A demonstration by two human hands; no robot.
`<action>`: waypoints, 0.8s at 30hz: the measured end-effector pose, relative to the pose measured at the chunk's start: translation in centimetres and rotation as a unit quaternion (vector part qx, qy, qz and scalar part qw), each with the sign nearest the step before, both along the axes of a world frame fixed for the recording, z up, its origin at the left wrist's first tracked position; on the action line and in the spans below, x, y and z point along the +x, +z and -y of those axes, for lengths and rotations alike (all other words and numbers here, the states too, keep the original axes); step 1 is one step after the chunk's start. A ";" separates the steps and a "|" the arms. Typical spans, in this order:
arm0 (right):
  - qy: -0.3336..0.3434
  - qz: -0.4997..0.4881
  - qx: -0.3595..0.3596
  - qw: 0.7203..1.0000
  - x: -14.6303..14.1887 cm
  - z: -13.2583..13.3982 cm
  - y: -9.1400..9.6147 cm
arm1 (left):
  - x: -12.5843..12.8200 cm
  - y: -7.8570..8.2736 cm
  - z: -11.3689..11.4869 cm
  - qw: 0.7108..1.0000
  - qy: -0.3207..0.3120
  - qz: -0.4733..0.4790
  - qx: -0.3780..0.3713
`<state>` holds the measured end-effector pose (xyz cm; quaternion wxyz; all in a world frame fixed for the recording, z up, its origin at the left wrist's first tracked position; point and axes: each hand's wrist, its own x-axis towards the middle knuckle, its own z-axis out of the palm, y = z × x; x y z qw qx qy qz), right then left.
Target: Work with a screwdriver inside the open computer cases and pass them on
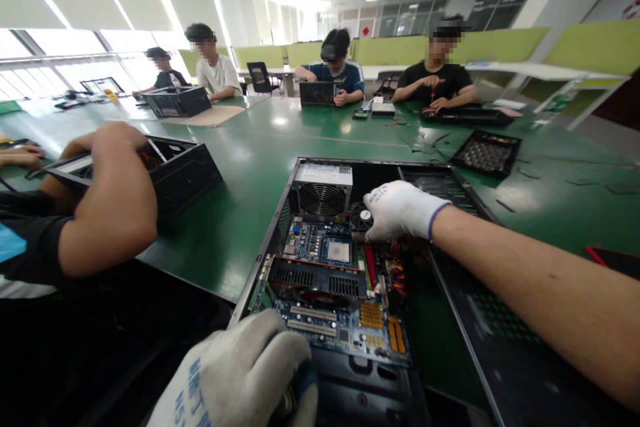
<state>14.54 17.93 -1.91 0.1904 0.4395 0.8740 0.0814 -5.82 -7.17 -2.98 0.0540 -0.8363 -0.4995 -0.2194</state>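
An opened computer case [263,243] lies in front of me with its motherboard [305,240] showing. My right hand [400,208], in a white glove, grips a black cooling fan [362,216] with a pale round hub, beside the power supply [323,190]. Left of and below that hand, the bare processor [339,251] sits in its socket. A graphics card [315,277] crosses the board. My left hand [245,367], also gloved, is curled at the case's near left edge; whatever its fingers hold is mostly hidden.
To the left, a co-worker's arm [113,193] reaches into another case [185,173]. Several people work across the green table [235,147]. A black tray of small parts [485,152] and loose cables [440,140] lie beyond my case. Coloured wires [397,273] bunch inside it.
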 end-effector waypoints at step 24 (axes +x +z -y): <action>0.009 -0.029 -0.029 0.999 1.1 -1.6 0.0 | 7.6 -5.0 -22.7 0.883 -0.047 -0.325 -0.335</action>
